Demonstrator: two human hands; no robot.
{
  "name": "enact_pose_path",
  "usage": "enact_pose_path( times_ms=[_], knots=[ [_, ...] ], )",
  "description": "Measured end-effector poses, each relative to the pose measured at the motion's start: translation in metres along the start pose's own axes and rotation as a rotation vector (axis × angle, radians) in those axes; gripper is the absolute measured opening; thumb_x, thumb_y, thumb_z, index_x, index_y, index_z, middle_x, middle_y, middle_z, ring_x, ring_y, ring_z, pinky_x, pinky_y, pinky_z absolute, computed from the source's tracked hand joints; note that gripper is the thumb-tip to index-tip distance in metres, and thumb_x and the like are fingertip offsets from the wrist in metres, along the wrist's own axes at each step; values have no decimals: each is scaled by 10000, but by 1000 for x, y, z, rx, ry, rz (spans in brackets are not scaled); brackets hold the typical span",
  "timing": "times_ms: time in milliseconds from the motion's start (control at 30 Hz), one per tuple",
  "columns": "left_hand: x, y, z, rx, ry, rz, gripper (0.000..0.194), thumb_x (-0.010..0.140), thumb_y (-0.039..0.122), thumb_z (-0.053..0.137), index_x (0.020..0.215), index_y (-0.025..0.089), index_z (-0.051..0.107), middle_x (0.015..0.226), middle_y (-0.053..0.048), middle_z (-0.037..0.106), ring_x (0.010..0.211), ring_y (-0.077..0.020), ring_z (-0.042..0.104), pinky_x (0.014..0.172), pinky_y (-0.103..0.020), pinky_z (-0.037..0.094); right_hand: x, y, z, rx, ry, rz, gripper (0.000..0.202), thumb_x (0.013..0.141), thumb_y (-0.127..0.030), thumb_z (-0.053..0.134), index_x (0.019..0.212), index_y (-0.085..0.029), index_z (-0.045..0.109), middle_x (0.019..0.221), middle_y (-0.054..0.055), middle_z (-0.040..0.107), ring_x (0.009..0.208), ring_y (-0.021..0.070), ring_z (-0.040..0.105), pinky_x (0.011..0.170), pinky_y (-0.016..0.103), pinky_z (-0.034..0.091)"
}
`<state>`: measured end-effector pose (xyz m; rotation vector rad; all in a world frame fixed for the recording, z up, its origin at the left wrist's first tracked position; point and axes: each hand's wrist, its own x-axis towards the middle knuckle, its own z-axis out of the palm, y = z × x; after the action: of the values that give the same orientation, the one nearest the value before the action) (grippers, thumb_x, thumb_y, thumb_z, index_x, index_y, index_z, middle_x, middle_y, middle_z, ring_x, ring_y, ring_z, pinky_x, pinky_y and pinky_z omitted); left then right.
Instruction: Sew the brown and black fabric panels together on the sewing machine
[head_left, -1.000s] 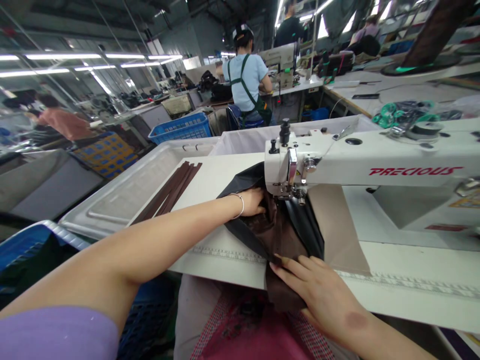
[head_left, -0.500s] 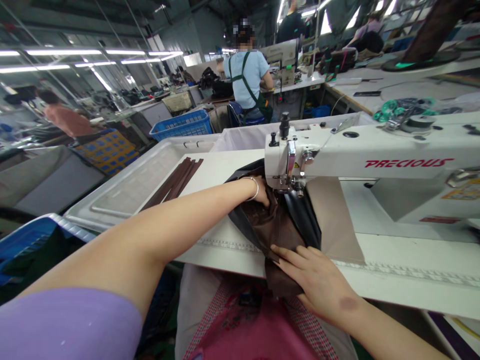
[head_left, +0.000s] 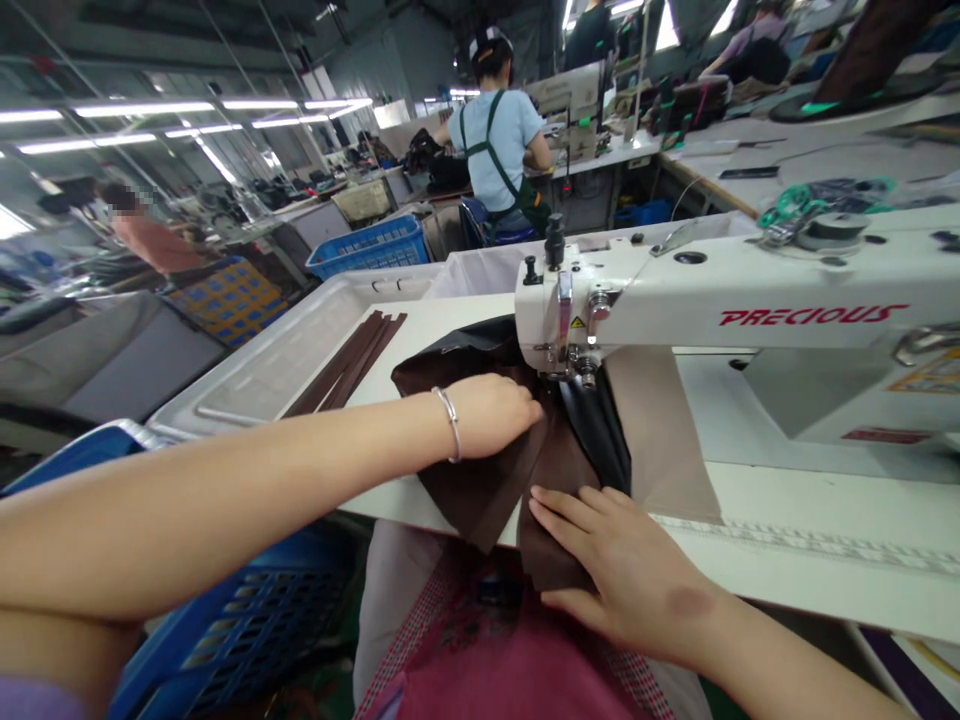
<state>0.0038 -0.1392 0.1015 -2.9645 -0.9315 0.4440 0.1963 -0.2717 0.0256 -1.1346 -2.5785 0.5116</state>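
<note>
Dark brown fabric (head_left: 480, 490) lies on the white sewing table, one part of it under the head of the sewing machine (head_left: 652, 315). My left hand (head_left: 491, 415) is closed, its curled fingertips pinching a fold of this fabric just left of the needle area. Flat on the fabric's near right part rests my right hand (head_left: 615, 550), fingers stretched out and thumb apart. A shiny black piece (head_left: 600, 425) runs beside the brown fabric, between it and a beige sheet (head_left: 664, 440). The machine head and my left hand hide the stitching point.
Brown strips (head_left: 352, 360) lie at the table's left. A translucent plastic tub (head_left: 247, 385) stands beyond them, and a blue basket (head_left: 232, 610) sits below on the left. Farther back, a person (head_left: 491, 140) works at another machine. A printed ruler (head_left: 810, 545) runs along the table's front.
My left hand has come nearer and turned knuckles up, drawing the brown fabric into a spread flap on the left. The right hand stays nearly in place on the fabric.
</note>
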Motion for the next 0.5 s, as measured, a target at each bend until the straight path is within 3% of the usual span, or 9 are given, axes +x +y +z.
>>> enact_pose_path(
  times_ms=[67,100,167,233,367,500],
  knots=[
    [-3,11,11,-9,38,160,323,931,213,472,1224,111,560,1296,-148,556,1227,-231,507,1052,-350,386,4,5,-22,157,-49,-45,597,825,-571,580,1314,-231,539,1281,62,587,1089,249,538,940,410,422],
    [-3,15,19,-20,57,200,383,934,220,465,1295,101,503,1373,-156,492,1281,-229,458,1073,-344,363,8,11,-33,212,-47,-61,474,885,-540,515,1251,-249,592,1215,43,627,1065,217,557,927,371,435],
    [-2,20,35,-48,74,188,452,926,245,480,1345,75,452,1422,-178,434,1306,-230,431,1078,-341,359,22,27,-50,160,86,6,347,971,-395,384,1129,-253,659,1121,33,661,1028,191,569,923,352,433],
    [-1,22,47,-72,99,148,451,922,253,485,1331,64,470,1409,-193,445,1276,-233,462,1067,-345,371,41,48,-58,-68,280,226,336,952,-351,397,1095,-207,665,1130,81,642,1064,243,543,957,417,398],
    [-2,24,53,-89,124,121,441,917,251,477,1313,57,490,1403,-194,453,1269,-240,469,1062,-355,377,79,81,-48,-240,332,525,475,804,-503,585,1089,-125,627,1163,185,586,1112,352,495,934,484,387],
    [-4,27,51,-99,129,101,447,909,250,479,1308,51,491,1406,-191,451,1277,-246,465,1065,-359,374,102,109,-37,-162,345,693,432,816,-467,611,1059,-111,618,1091,191,605,1053,322,551,882,468,429]
  ],
)
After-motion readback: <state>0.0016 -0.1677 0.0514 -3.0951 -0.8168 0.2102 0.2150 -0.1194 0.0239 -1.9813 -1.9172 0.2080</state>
